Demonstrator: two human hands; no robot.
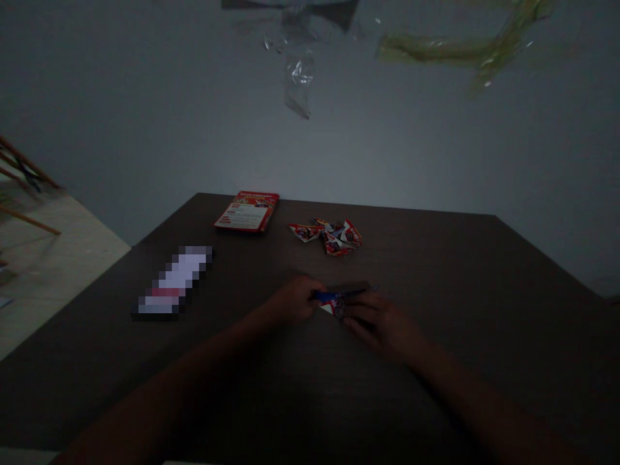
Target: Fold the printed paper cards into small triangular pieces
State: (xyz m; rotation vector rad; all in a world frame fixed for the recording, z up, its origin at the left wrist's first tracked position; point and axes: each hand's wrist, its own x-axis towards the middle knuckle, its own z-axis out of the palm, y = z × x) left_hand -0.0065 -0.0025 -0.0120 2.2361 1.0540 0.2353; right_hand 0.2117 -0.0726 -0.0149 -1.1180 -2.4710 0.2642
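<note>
Over the middle of the dark table, a small folded piece of printed paper [332,307] is held between my two hands. It shows blue, white and red, and its far edge rises as a thin dark flap. My left hand [298,298] is closed, pinching the paper's left end. From the other side, my right hand [387,323] grips the right end, its fingers bent over the print and the thumb below. Just beyond lie several folded red-and-white paper pieces [341,239], bunched together. Dim light hides the exact folds.
A stack of red printed leaflets [248,212] lies at the table's back left. Nearer, on the left, is a phone [177,281] with a blurred, lit screen. The table [460,258] meets a pale wall carrying tape and a clear plastic scrap [298,84].
</note>
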